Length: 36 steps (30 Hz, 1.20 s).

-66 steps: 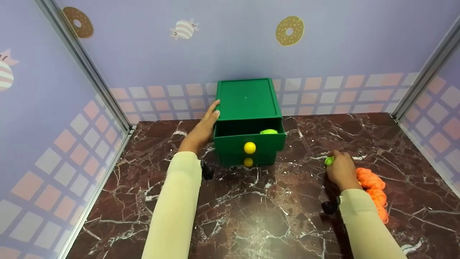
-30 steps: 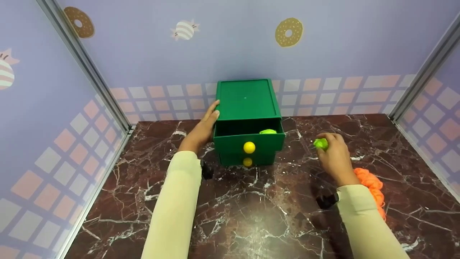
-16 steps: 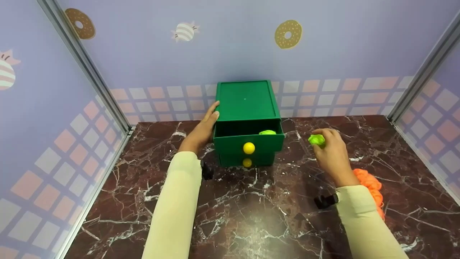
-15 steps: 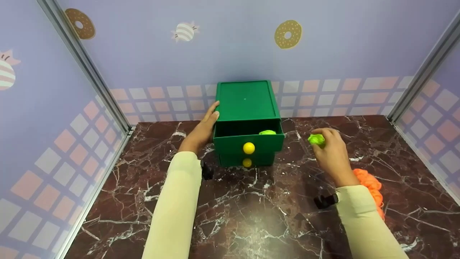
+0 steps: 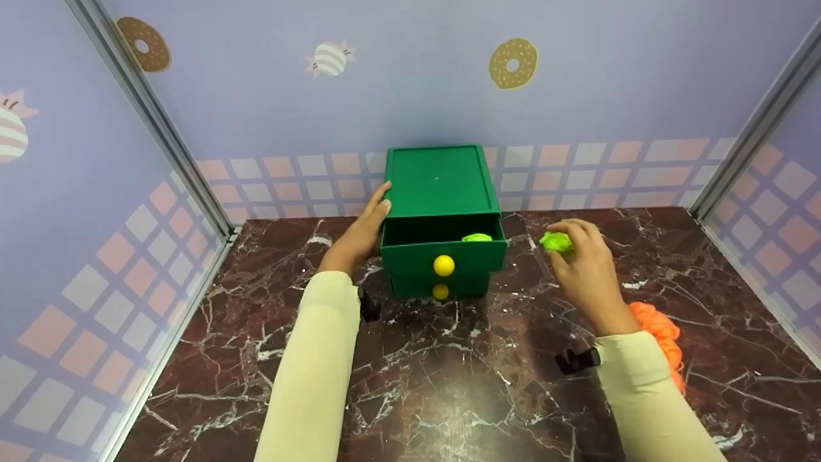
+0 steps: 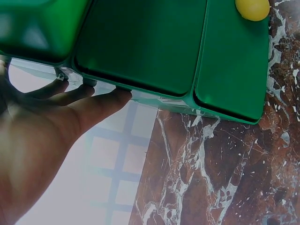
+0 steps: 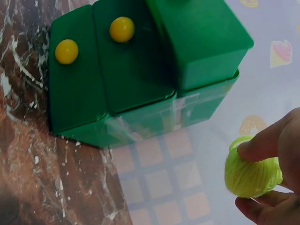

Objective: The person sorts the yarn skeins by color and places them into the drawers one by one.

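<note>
The head view showed the green yarn (image 5: 555, 242) in the air, to the right of the cabinet (image 5: 439, 183) and apart from it. The right hand (image 5: 585, 273) pinched it between thumb and fingers; the right wrist view showed the strands wound into a ball. The left hand (image 5: 359, 237) pressed on the cabinet's left side, its fingers extended and gripping nothing. The cabinet's top drawer (image 5: 474, 258) stood pulled out towards the person, with a lime-green thing (image 5: 477, 238) at the right inside it, mostly hidden by the drawer front. Below it, the two lower drawers were pushed in, each with a yellow knob (image 7: 122, 29). Farther right of the cabinet and nearer the person lay the orange yarn (image 5: 654, 321), partly behind the right forearm. Under the cabinet was the marbled table (image 5: 410, 385); behind it, the lilac wall (image 5: 410, 96).
</note>
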Tool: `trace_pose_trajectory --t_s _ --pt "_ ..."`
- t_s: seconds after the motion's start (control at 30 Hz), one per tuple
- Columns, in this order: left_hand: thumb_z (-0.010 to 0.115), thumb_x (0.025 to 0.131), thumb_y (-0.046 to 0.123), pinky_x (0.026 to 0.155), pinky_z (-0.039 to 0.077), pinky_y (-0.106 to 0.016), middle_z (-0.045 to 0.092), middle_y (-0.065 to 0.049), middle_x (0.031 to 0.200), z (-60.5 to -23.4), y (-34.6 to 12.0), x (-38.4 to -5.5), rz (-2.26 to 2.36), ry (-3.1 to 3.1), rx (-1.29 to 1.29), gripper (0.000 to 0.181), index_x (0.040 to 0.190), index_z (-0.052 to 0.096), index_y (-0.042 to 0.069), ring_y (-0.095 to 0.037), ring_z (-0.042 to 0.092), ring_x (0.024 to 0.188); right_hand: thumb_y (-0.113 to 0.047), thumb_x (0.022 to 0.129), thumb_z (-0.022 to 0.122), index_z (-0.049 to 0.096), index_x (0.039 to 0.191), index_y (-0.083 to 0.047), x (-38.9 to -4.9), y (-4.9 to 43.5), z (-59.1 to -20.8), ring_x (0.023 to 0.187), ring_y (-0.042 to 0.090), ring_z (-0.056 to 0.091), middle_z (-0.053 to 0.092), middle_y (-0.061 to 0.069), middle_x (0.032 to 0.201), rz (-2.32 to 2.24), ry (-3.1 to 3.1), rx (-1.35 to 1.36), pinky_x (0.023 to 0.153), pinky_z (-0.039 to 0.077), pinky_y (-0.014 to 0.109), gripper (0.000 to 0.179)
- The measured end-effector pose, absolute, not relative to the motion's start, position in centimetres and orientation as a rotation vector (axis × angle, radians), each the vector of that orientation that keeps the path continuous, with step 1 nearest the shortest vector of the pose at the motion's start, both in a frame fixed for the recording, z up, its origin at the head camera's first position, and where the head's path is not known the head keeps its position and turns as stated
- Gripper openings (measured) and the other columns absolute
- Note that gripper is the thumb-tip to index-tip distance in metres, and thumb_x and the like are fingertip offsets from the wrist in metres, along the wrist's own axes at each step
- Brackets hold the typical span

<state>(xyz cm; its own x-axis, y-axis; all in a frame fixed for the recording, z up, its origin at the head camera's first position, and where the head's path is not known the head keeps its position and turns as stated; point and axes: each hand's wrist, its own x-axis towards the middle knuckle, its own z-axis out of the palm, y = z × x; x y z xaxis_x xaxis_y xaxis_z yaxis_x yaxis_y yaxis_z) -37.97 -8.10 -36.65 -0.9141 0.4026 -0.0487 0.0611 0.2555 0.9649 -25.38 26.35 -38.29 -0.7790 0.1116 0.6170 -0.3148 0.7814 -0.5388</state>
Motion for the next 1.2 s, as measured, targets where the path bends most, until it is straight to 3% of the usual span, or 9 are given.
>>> trace_pose_trajectory --t_s 0.6,0.8,1.03,1.2 --pt "0.03 0.101 0.058 0.117 0.017 -0.058 0.001 0.005 0.164 -36.8 -8.3 -38.2 1.685 2.265 0.474 0.052 0.149 0.011 0.055 -0.029 0.007 0.151 0.001 0.082 0.071 0.065 0.115 -0.007 -24.7 24.4 -36.4 0.111 0.037 0.057 0.055 0.017 0.127 0.863 -2.285 0.215 0.083 0.05 0.047 0.034" --pt "0.031 0.102 0.055 0.117 0.019 -0.057 0.003 0.004 0.164 -36.9 -8.2 -38.3 1.728 2.237 0.457 0.051 0.15 0.013 0.054 -0.029 0.009 0.15 0.001 0.082 0.072 0.066 0.115 -0.007 -24.8 23.6 -36.0 0.114 0.036 0.056 0.057 0.016 0.125 0.845 -2.257 0.25 0.095 0.045 0.051 0.034" --pt "0.03 0.103 0.053 0.111 0.032 -0.057 -0.001 0.004 0.164 -37.0 -8.2 -38.4 1.781 2.141 0.421 0.051 0.15 0.011 0.054 -0.035 0.032 0.142 -0.001 0.083 0.072 0.065 0.116 -0.007 -25.0 22.6 -35.3 0.116 0.037 0.055 0.056 0.017 0.127 0.838 -2.237 0.295 0.095 0.045 0.051 0.034" --pt "0.03 0.103 0.053 0.113 0.028 -0.056 0.002 0.003 0.164 -36.9 -8.2 -38.4 1.756 2.198 0.441 0.05 0.15 0.013 0.054 -0.032 0.02 0.147 -0.001 0.083 0.073 0.065 0.116 -0.008 -25.0 21.9 -34.9 0.112 0.035 0.057 0.056 0.017 0.128 0.854 -2.224 0.319 0.086 0.046 0.045 0.035"
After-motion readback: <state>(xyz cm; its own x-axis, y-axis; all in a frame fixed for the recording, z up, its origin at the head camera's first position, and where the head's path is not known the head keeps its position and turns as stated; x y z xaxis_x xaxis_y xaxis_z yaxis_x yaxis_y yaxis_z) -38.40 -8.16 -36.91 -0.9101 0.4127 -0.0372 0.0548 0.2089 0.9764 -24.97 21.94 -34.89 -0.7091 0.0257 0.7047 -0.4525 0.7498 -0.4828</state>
